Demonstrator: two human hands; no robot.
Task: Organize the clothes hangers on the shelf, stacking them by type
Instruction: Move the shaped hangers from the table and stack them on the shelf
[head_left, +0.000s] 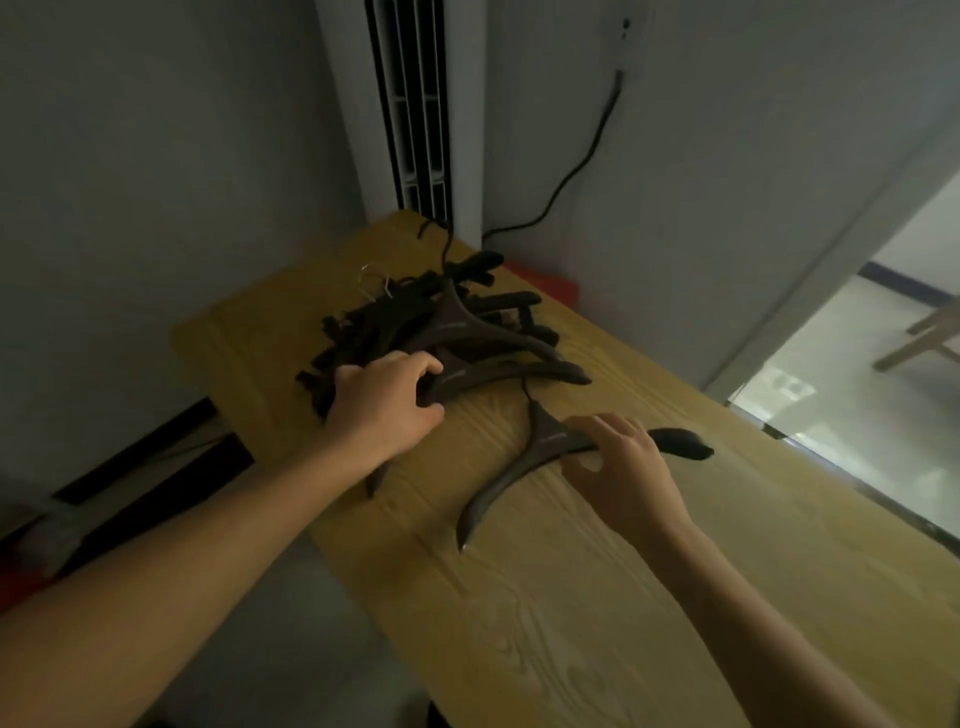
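A tangled pile of dark hangers (415, 317) lies on the far part of the light wooden shelf top (597, 597). My left hand (384, 410) grips the arm of a wide dark brown hanger (498, 371) at the pile's near edge. A single wide dark brown hanger (550, 447) lies flat on the wood, apart from the pile. My right hand (618, 473) holds its right arm, fingers curled over it, with the arm's black tip sticking out past my fingers.
A white standing air conditioner (415, 104) rises behind the shelf, and a black cable (582, 166) runs down the wall to it. A red object (545, 286) sits behind the pile. A glass partition (857, 364) is at the right.
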